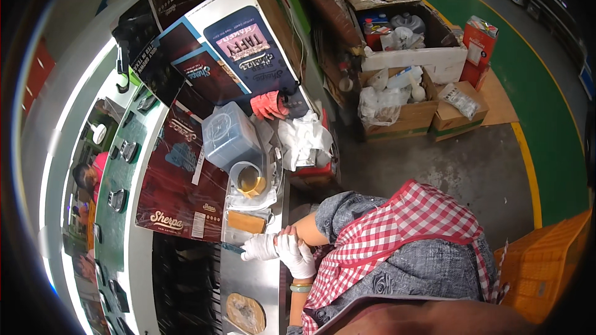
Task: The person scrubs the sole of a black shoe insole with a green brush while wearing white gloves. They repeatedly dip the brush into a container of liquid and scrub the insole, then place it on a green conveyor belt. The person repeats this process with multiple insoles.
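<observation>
My right hand (261, 247), in a white glove, reaches over the metal bench (239, 276). Its fingers are closed around a thin teal tool (233, 248) that sticks out to the left; its kind is unclear. My left hand (295, 257), also gloved, with a bangle on the wrist, is wrapped round the cuff of the right glove (273, 245). Bare fingertips show at its upper edge. Just beyond the hands lies a tan block (247, 221). Past it stands a clear plastic cup (248, 180) with something amber inside. An oval tan piece under plastic film (246, 313) lies nearer.
A bluish plastic jug (231, 136), red gloves (269, 105) and white rags (305, 139) crowd the bench's far end. Printed cardboard panels (183, 180) border it. A green conveyor (136, 142) carries black parts, with a person (93, 174) opposite. An orange crate (546, 267) stands right.
</observation>
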A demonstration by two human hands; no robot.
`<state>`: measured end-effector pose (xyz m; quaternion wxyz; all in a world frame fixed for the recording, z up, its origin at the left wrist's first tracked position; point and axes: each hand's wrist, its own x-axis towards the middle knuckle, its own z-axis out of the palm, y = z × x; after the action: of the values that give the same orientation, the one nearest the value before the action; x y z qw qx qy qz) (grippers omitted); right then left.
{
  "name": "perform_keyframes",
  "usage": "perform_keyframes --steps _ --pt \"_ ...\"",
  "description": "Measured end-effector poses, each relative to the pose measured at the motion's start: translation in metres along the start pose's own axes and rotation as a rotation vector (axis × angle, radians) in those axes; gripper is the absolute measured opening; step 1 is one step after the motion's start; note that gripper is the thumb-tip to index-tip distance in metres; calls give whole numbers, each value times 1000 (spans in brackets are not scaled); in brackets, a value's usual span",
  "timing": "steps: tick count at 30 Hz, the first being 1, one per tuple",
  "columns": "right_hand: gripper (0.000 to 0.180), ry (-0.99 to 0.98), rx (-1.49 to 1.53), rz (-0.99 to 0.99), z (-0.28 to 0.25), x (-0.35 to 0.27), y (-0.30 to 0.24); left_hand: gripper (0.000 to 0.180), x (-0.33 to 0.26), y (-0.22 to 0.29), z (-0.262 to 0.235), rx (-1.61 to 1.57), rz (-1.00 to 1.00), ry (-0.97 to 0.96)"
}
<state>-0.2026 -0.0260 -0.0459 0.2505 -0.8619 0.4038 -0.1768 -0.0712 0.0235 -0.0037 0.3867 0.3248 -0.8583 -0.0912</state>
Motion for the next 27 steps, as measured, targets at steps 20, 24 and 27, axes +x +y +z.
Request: perform_keyframes --steps 20,24,27 --pt "7 364 80 -281 16 114 -67 36 6 -5 -1 159 38 60" --pt "10 383 73 -283 12 109 -69 36 5 -4 -3 157 35 49" --pt "10 333 55 -278 10 102 -61 36 1 -11 -1 159 37 58"
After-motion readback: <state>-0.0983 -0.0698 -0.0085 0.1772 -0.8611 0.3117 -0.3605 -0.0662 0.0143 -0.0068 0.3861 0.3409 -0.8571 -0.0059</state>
